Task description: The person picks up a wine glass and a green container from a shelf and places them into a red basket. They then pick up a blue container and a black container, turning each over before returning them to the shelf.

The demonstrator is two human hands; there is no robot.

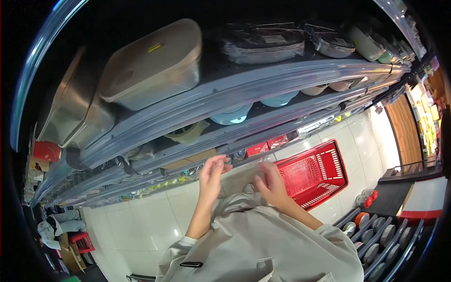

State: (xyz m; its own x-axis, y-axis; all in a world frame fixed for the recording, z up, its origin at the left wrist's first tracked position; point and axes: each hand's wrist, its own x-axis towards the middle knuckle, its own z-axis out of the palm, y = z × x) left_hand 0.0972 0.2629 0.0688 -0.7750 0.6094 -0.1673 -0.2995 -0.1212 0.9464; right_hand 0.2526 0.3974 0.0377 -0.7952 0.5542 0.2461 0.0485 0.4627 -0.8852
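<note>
My left hand is raised in front of my body, holding nothing, its fingers loosely bent and apart. Facing it, my right hand is also free, with the thumb spread from the fingers and slight blur at the fingertips. A gap separates the two hands. A red shopping basket stands on the floor beyond my right hand, and its visible inside holds nothing I can make out. Above both hands, a lidded metal container sits on the upper shelf.
More metal containers stand at left, and plastic-wrapped boxes farther right. Light blue bowls fill part of a lower shelf. A rack of plates is at lower right. A person is low at far left, near a red stool.
</note>
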